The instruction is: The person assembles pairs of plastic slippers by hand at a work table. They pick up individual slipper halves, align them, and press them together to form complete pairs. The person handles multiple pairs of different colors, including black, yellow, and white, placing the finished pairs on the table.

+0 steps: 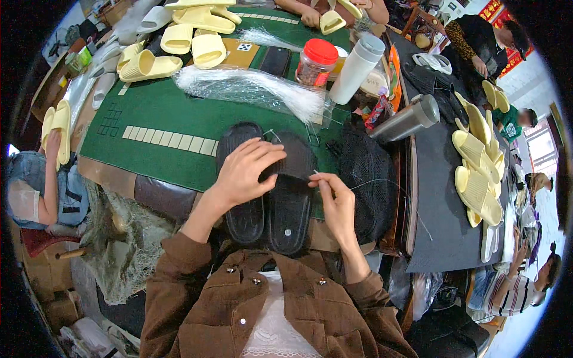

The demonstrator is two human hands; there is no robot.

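Note:
A pair of black slide slippers lies side by side before me, soles toward me and straps at the far end: the left slipper [245,224] and the right slipper [289,218]. Across the left one's strap rests my left hand [248,170], fingers stretched toward the right strap and thumb apart. A thin whitish plastic tie [275,136] loops up between the two straps. Just right of the right slipper, my right hand [335,200] pinches the end of a thin pale strand, which seems to be that tie; its middle is hidden.
Beyond the slippers, a bundle of clear plastic ties [250,86] lies on the green mat [149,113]. A red-lidded jar [316,62], white bottle [357,68] and steel tumbler [409,118] stand right. Yellow slippers [206,51] pile far left. A black mesh bag [365,185] sits right. Several people work nearby.

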